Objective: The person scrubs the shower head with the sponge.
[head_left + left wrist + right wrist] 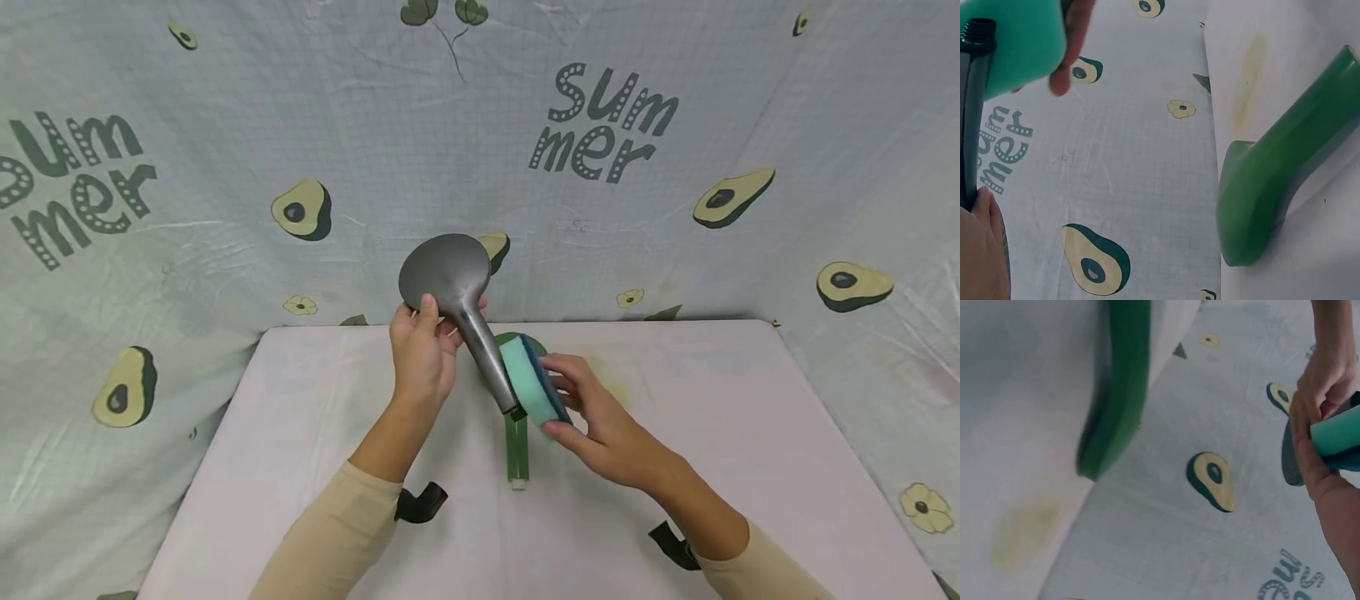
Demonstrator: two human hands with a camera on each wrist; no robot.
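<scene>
A grey shower head (447, 268) is held up over the table, its round head up and its handle slanting down to the right. My left hand (426, 354) grips it near the neck, thumb on the near side. In my right hand (603, 429) is a sponge (528, 379) with a light teal soft side and a dark blue scouring side. The soft side lies against the lower handle. The left wrist view shows the handle's threaded end (979, 30) beside the sponge. Behind them, a green shower head (517, 454) rests on the table, partly hidden in the head view.
The table (315, 400) has a pale cover and backs onto a hanging cloth (375, 167) printed with avocados and lettering. A yellowish stain (1250, 81) marks the cover near the back edge. Black straps (422, 502) stick out by both wrists.
</scene>
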